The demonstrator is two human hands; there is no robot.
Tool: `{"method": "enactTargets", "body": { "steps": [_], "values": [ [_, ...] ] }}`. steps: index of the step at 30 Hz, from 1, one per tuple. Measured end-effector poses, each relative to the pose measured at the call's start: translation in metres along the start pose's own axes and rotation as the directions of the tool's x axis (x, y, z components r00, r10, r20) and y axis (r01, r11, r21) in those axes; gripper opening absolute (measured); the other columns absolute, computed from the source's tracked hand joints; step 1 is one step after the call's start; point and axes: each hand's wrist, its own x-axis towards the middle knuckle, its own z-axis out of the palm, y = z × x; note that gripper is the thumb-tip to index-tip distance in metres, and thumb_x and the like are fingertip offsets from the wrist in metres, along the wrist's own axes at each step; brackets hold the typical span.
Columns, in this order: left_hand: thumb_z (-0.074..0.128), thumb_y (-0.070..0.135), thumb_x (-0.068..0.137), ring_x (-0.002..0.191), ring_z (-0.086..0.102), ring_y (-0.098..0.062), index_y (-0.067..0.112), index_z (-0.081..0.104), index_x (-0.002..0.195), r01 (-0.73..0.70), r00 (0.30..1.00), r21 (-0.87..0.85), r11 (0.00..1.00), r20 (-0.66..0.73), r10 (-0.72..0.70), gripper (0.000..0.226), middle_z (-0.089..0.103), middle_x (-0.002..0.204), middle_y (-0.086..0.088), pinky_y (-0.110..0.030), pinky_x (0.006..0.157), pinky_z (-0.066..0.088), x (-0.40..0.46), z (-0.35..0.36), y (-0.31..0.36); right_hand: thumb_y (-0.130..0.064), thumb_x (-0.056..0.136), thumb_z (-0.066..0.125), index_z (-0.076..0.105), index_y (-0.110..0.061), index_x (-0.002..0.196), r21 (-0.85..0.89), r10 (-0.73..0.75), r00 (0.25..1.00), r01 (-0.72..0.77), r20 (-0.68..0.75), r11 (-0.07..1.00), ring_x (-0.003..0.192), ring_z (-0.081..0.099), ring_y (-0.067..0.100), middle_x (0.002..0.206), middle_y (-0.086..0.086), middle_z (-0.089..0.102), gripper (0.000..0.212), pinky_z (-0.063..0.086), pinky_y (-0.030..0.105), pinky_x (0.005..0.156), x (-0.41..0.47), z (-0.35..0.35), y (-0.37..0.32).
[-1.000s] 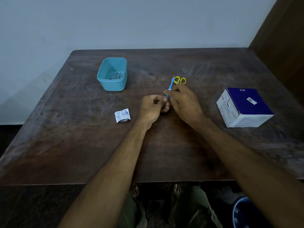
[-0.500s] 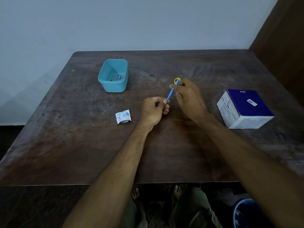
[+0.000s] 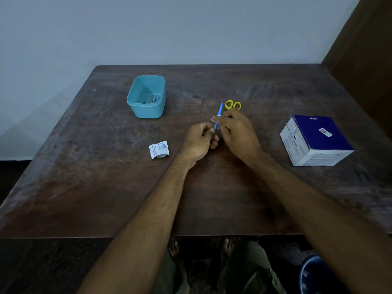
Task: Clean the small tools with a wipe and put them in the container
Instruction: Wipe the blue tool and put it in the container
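Observation:
A thin blue-handled tool [image 3: 219,111] points away from me over the middle of the table. My left hand [image 3: 200,141] pinches its near end. My right hand [image 3: 237,129] pinches a small white wipe [image 3: 213,119] around the tool's shaft. Yellow-handled scissors [image 3: 233,104] lie on the table just beyond my right hand, their blades hidden by it. The teal container [image 3: 146,96] stands at the back left with some tools inside.
A crumpled white wipe wrapper [image 3: 159,149] lies left of my left hand. A blue and white box of swabs [image 3: 316,141] sits at the right. The wooden table [image 3: 84,177] ends at a wall behind. A blue bin [image 3: 318,276] stands on the floor.
My right hand slid up the blue tool toward its tip, then back down the shaft with the wipe. The scissors' yellow handles show again. My left hand stayed put.

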Motion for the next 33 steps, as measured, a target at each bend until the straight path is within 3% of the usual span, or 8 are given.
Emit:
{"method": "enactTargets", "body": {
  "steps": [3,7,10,15,19,25,29,33],
  "values": [
    [0.043,0.007,0.101,0.056,0.054,-0.007,0.004,0.063,0.096,-0.014,1.0,0.027,1.0,-0.001,0.014,0.021,0.059,0.068,-0.002,-0.017,0.057,0.05,0.0,0.001,0.0,-0.02,0.091,0.043,0.07,-0.001,0.106,0.015,0.044,0.998,-0.045,0.047,0.999,0.087,0.057,0.02,0.099,0.011,0.061,0.035,0.047,0.03,0.072,-0.006,0.001,-0.004],
    [0.051,0.009,0.099,0.053,0.058,-0.005,0.005,0.064,0.085,0.006,1.0,-0.001,1.0,0.006,-0.006,0.019,0.062,0.068,-0.004,-0.018,0.056,0.052,0.0,-0.002,0.0,0.005,0.088,0.051,0.069,0.001,0.105,-0.01,-0.012,0.997,0.013,0.07,1.0,0.09,0.056,0.035,0.101,0.022,0.06,0.025,0.045,0.038,0.076,-0.007,0.001,0.003],
    [0.049,0.008,0.099,0.05,0.059,-0.004,0.007,0.063,0.077,0.043,0.999,-0.067,0.997,0.017,-0.042,0.026,0.063,0.066,-0.005,-0.016,0.054,0.051,0.001,-0.002,0.0,0.0,0.09,0.049,0.069,0.001,0.106,-0.002,-0.037,0.996,0.038,0.078,0.999,0.089,0.057,0.034,0.1,0.021,0.061,0.026,0.047,0.039,0.075,-0.003,-0.001,0.004],
    [0.046,0.007,0.1,0.047,0.056,-0.002,0.0,0.066,0.092,0.047,0.999,-0.039,0.998,0.029,-0.046,0.022,0.061,0.065,-0.005,-0.014,0.052,0.049,-0.002,0.0,0.0,0.0,0.088,0.049,0.071,0.002,0.106,0.016,-0.044,0.998,0.045,-0.05,0.999,0.081,0.061,0.033,0.092,0.018,0.062,0.029,0.053,0.038,0.071,0.015,-0.008,0.015],
    [0.047,0.008,0.1,0.05,0.056,-0.004,0.0,0.067,0.094,0.034,0.999,-0.011,0.999,0.016,-0.034,0.023,0.062,0.066,-0.004,-0.014,0.053,0.049,-0.002,-0.002,-0.001,-0.001,0.089,0.048,0.07,0.001,0.108,-0.026,-0.06,0.997,0.059,-0.045,0.998,0.081,0.062,0.036,0.092,0.019,0.062,0.03,0.054,0.042,0.07,0.017,-0.008,0.017],
    [0.048,0.007,0.099,0.048,0.056,-0.003,-0.001,0.067,0.093,0.015,1.0,-0.002,1.0,-0.015,-0.015,0.022,0.062,0.065,-0.004,-0.014,0.052,0.049,-0.004,0.0,0.0,-0.019,0.092,0.037,0.07,0.003,0.106,-0.091,-0.163,0.987,0.163,0.006,0.983,0.073,0.061,0.035,0.088,0.018,0.063,0.043,0.054,0.043,0.062,0.011,-0.012,0.01],
    [0.048,0.007,0.099,0.047,0.055,-0.002,-0.004,0.067,0.098,0.012,1.0,0.006,1.0,-0.021,-0.012,0.022,0.062,0.066,-0.005,-0.013,0.053,0.049,-0.006,0.001,0.002,-0.034,0.092,0.038,0.067,-0.003,0.109,-0.032,0.008,0.999,-0.009,-0.044,0.999,0.07,0.06,0.023,0.086,0.012,0.061,0.046,0.052,0.042,0.064,0.024,-0.019,0.018],
    [0.048,0.006,0.099,0.047,0.055,-0.001,-0.004,0.067,0.098,0.006,1.0,0.019,1.0,-0.027,-0.005,0.022,0.061,0.065,-0.004,-0.012,0.053,0.049,-0.005,0.0,0.001,-0.005,0.09,0.052,0.067,-0.001,0.114,-0.092,-0.082,0.995,0.077,-0.055,0.993,0.076,0.062,0.03,0.095,0.015,0.061,0.028,0.054,0.045,0.065,0.019,-0.014,0.021]
  ]
}}
